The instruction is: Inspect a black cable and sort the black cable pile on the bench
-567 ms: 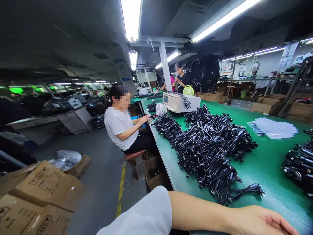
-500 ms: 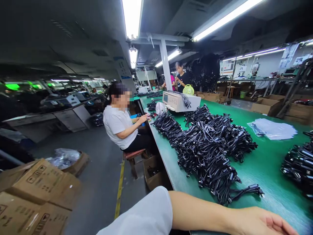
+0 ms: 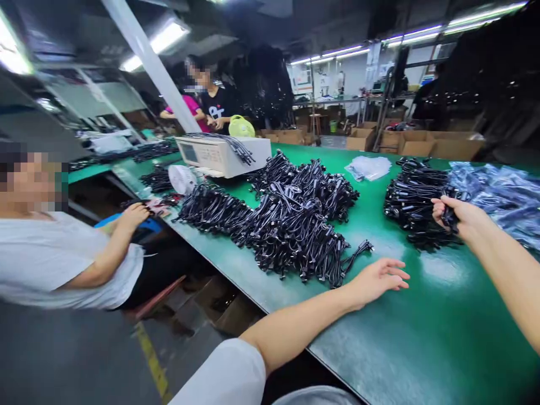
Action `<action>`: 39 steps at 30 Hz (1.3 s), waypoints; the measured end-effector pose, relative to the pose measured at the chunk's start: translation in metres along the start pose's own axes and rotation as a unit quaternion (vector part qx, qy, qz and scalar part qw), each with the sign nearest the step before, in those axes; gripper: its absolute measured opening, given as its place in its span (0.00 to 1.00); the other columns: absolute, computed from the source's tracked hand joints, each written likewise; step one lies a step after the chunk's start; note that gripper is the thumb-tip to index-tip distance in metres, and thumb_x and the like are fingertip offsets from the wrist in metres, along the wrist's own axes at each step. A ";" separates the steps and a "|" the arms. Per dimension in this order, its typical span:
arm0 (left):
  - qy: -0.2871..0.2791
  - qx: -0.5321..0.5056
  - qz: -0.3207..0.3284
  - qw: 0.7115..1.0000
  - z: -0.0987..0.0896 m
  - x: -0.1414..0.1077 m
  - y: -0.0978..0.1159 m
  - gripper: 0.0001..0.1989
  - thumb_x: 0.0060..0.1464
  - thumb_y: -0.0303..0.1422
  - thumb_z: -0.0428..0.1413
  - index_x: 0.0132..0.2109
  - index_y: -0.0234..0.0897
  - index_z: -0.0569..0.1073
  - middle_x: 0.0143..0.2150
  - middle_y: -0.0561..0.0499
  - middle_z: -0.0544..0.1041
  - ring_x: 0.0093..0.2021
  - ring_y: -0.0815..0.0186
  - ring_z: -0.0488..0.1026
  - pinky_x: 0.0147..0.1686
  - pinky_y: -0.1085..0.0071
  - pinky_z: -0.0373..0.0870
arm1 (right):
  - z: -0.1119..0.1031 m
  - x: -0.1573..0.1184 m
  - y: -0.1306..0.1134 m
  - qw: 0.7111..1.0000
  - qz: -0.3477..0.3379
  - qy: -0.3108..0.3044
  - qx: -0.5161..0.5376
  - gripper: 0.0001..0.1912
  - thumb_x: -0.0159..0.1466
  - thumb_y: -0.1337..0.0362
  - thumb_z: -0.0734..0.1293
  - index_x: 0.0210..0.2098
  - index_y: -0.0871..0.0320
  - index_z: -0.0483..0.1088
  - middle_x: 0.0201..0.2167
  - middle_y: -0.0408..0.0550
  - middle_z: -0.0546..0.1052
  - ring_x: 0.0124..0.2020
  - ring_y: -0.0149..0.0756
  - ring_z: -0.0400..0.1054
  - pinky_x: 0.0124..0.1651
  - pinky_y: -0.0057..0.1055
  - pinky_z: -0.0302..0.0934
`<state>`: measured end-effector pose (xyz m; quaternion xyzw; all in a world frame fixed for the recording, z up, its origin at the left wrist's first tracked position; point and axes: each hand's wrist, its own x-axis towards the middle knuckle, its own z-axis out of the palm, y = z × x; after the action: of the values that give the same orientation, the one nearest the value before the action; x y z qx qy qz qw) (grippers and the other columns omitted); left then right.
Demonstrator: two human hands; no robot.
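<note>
**Hand and Cable Positions at the Green Bench**

I read the left hand [image 3: 379, 279] as released: it lies flat on the green bench [image 3: 442, 337], fingers spread and pointing right, grasping nothing. It sits just to the right of the near edge of the large cable pile [image 3: 291, 225] — close to the loose plug ends that trail out of the pile, but not touching them.

The right hand [image 3: 458, 216] is clenched on a black cable bundle [image 3: 450, 216], which it grips at the right-hand edge of the smaller cable heap [image 3: 415, 199]. The bundle is in contact with that heap; I cannot tell whether it has been lifted clear of it. This heap sits toward the far right of the bench, well apart from the large pile, with bare green surface between them.

Further right of the smaller heap lies a spread of bagged goods in bluish clear plastic [image 3: 498, 191]. A stack of empty clear bags [image 3: 369, 167] rests on the far side of the bench, between the two cable piles.

At the far left end of the large pile stands a white test instrument [image 3: 219, 157] with cables draped over its top. A small white fan [image 3: 182, 179] stands just in front of it, and a yellow-green fan [image 3: 241, 126] stands behind it.

A seated co-worker in a white shirt [image 3: 50, 264] occupies the left side of the scene — one hand [image 3: 134, 215] at the bench edge. Two more people stand at the far end of the bench. Cardboard boxes [image 3: 413, 143] line the floor beyond the far edge.
</note>
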<state>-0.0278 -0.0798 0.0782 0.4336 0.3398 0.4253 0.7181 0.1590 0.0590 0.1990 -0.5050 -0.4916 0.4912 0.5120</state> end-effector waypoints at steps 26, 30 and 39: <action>-0.051 0.016 -0.044 0.998 0.003 -0.016 0.002 0.20 0.57 0.40 0.61 0.53 0.35 0.74 0.44 0.47 0.76 0.43 0.68 0.72 0.51 0.64 0.67 | -0.032 -0.208 0.138 0.931 0.281 -0.216 0.085 0.18 0.64 0.48 0.68 0.47 0.53 0.74 0.35 0.46 0.79 0.34 0.40 0.74 0.40 0.34 0.68; -0.103 0.026 -0.050 0.993 0.003 -0.018 0.006 0.19 0.55 0.37 0.63 0.53 0.38 0.75 0.48 0.48 0.75 0.47 0.68 0.72 0.54 0.66 0.66 | -0.032 -0.209 0.138 0.925 0.276 -0.253 0.058 0.17 0.66 0.48 0.67 0.45 0.54 0.74 0.27 0.45 0.77 0.28 0.37 0.72 0.36 0.33 0.66; -0.049 -0.024 -0.064 0.996 0.004 -0.017 -0.005 0.19 0.48 0.36 0.68 0.45 0.35 0.73 0.39 0.51 0.76 0.39 0.72 0.73 0.49 0.69 0.68 | -0.032 -0.211 0.143 0.911 0.303 -0.263 0.095 0.18 0.65 0.47 0.66 0.45 0.53 0.72 0.26 0.45 0.78 0.25 0.39 0.72 0.34 0.35 0.66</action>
<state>-0.0297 -0.0979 0.0770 0.4137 0.3212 0.3650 0.7697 0.1825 -0.1523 0.0545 -0.4310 -0.3832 0.7821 0.2361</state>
